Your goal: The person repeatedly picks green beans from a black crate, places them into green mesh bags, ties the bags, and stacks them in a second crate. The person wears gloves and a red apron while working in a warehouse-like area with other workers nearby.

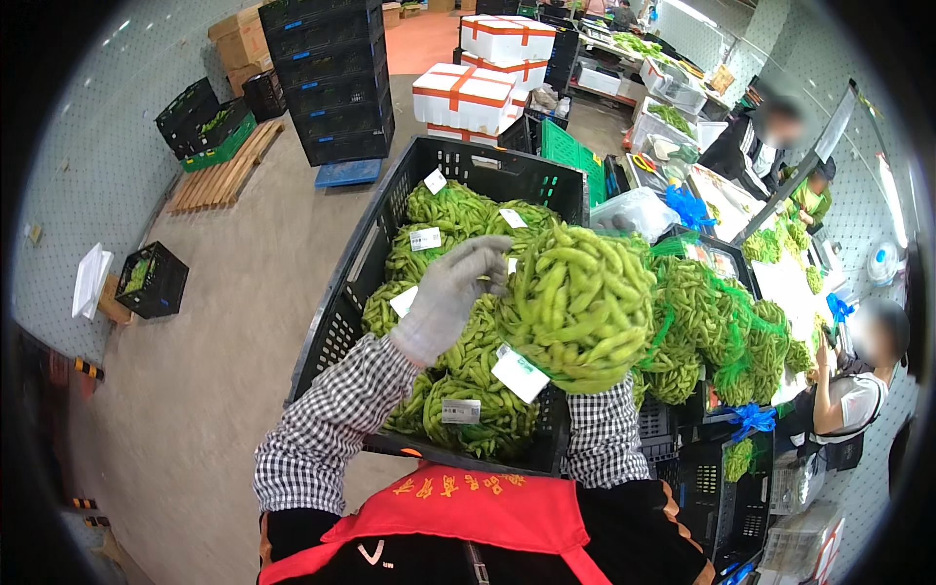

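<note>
My left hand [457,296], in a pale grey glove, hovers over a black plastic crate [333,307] with its fingers loosely bent and nothing visible in them. Just right of those fingers, a full net bag of green soybean pods [585,307] is raised above the crate's right side. A white label [519,374] hangs at its lower edge. The right sleeve runs up beneath this bag, which hides my right hand supporting it. Inside the crate lie several more net bags of pods [479,417], bearing white labels.
More netted pods [702,322] are heaped to the right, beside a white worktable [779,285]. People [859,402] work along that side. Ahead stand a tall stack of black crates [333,88] and white foam boxes [464,99] with red tape. Concrete floor [241,322] extends left.
</note>
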The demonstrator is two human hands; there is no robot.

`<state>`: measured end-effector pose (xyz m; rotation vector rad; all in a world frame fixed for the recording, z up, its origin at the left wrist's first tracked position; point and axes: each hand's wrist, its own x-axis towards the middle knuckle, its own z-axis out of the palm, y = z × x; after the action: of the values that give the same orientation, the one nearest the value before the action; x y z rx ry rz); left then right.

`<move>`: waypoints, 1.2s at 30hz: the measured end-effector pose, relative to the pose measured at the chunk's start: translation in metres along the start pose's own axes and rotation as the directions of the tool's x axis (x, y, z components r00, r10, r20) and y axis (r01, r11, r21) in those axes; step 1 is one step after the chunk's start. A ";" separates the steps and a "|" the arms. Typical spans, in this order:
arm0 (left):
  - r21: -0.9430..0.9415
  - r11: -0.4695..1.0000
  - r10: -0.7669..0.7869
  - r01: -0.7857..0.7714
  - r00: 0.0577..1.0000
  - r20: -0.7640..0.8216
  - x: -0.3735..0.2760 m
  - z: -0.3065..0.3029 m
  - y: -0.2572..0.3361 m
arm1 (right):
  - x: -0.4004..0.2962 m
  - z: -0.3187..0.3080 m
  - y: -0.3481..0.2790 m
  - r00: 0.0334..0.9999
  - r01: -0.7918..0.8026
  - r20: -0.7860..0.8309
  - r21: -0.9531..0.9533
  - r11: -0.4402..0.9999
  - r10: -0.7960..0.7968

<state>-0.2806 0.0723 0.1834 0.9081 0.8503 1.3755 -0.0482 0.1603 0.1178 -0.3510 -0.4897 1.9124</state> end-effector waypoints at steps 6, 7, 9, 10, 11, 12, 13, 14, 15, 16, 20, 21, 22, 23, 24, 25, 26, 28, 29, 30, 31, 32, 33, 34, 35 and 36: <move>-0.061 0.945 -0.317 0.321 0.946 0.072 0.014 0.011 -0.023 | -0.003 0.000 0.002 1.000 0.023 -0.007 -0.005 1.000 -0.024; -0.077 0.929 -0.354 0.363 0.929 0.107 0.017 0.009 -0.020 | -0.003 0.000 0.001 1.000 0.028 -0.006 -0.006 1.000 -0.028; -0.014 0.949 -0.309 0.314 0.941 0.140 0.009 0.013 -0.005 | -0.006 -0.002 -0.001 0.999 0.037 -0.006 -0.010 0.999 -0.038; 0.000 0.953 -0.298 0.302 0.940 0.167 0.005 0.015 0.003 | -0.006 -0.002 -0.003 0.999 0.042 -0.006 -0.008 0.999 -0.042; 0.014 0.957 -0.288 0.291 0.937 0.196 0.003 0.014 0.006 | -0.007 -0.004 -0.005 0.999 0.049 -0.006 -0.005 0.999 -0.049; 0.166 0.970 -0.212 0.178 0.953 0.215 0.002 0.010 0.005 | -0.007 -0.003 -0.006 0.999 0.049 -0.007 -0.006 0.999 -0.049; 0.120 0.979 -0.189 0.166 0.955 0.228 0.000 0.010 0.003 | -0.008 -0.003 -0.007 0.999 0.052 -0.009 -0.001 0.999 -0.052; 0.073 0.986 -0.166 0.153 0.956 0.240 -0.003 0.011 0.002 | -0.009 -0.003 -0.007 0.999 0.053 -0.010 -0.001 0.999 -0.053; 0.024 0.990 -0.137 0.135 0.957 0.257 -0.003 0.013 0.001 | -0.010 -0.004 -0.009 0.998 0.060 -0.015 -0.004 0.998 -0.060; 0.032 0.989 -0.150 0.147 0.954 0.260 -0.005 0.016 0.003 | -0.011 -0.005 -0.009 0.998 0.064 -0.018 -0.004 0.998 -0.064; -0.015 0.992 -0.117 0.125 0.956 0.268 -0.010 0.023 0.004 | -0.021 -0.008 -0.010 0.996 0.078 -0.035 -0.002 0.997 -0.078; -0.037 0.992 -0.105 0.120 0.954 0.281 -0.009 0.020 0.001 | -0.023 -0.009 -0.010 0.996 0.081 -0.040 -0.004 0.997 -0.081; -0.059 0.991 -0.094 0.116 0.952 0.293 -0.008 0.018 -0.001 | -0.024 -0.007 -0.010 0.996 0.085 -0.042 -0.005 0.996 -0.085; -0.082 0.990 -0.082 0.111 0.949 0.303 -0.007 0.015 -0.002 | -0.023 -0.006 -0.011 0.995 0.088 -0.042 -0.015 0.996 -0.089; -0.106 0.988 -0.073 0.111 0.946 0.314 -0.008 0.014 -0.002 | -0.023 -0.006 -0.012 0.995 0.091 -0.041 -0.012 0.996 -0.091; -0.100 0.989 -0.074 0.111 0.945 0.319 -0.006 0.015 -0.001 | -0.024 -0.006 -0.013 0.994 0.099 -0.045 -0.009 0.995 -0.099; -0.094 0.989 -0.075 0.111 0.943 0.324 -0.006 0.017 0.000 | -0.025 -0.006 -0.013 0.993 0.105 -0.049 -0.015 0.994 -0.106; -0.100 0.989 -0.074 0.111 0.943 0.324 -0.006 0.016 0.000 | -0.027 -0.006 -0.012 0.992 0.114 -0.056 -0.013 0.993 -0.114; -0.112 0.988 -0.069 0.110 0.944 0.323 -0.006 0.014 -0.002 | -0.026 -0.005 -0.013 0.992 0.116 -0.051 -0.021 0.993 -0.117; -0.124 0.986 -0.064 0.109 0.944 0.323 -0.005 0.011 -0.004 | -0.024 -0.003 -0.014 0.992 0.117 -0.051 -0.018 0.993 -0.117; -0.124 0.986 -0.068 0.114 0.944 0.324 -0.003 0.011 -0.006 | -0.024 -0.002 -0.017 0.990 0.129 -0.054 -0.025 0.991 -0.130; -0.123 0.985 -0.073 0.119 0.943 0.325 -0.001 0.010 -0.007 | -0.025 -0.002 -0.018 0.988 0.139 -0.062 -0.030 0.990 -0.140; -0.119 0.986 -0.071 0.114 0.945 0.318 -0.001 0.008 -0.007 | -0.024 -0.001 -0.019 0.988 0.142 -0.056 -0.031 0.989 -0.144; -0.093 0.990 -0.072 0.105 0.950 0.305 -0.003 0.009 -0.005 | -0.023 -0.002 -0.019 0.988 0.144 -0.056 -0.027 0.989 -0.145; -0.087 0.991 -0.073 0.103 0.952 0.296 -0.004 0.008 -0.006 | -0.023 -0.003 -0.019 0.988 0.146 -0.055 -0.027 0.989 -0.148; -0.081 0.991 -0.077 0.105 0.953 0.291 -0.004 0.008 -0.007 | -0.025 -0.003 -0.021 0.986 0.153 -0.057 -0.020 0.988 -0.154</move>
<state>-0.2707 0.0681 0.1804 0.9552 0.5914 1.1588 -0.0206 0.1450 0.1258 -0.3684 -0.4793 1.7455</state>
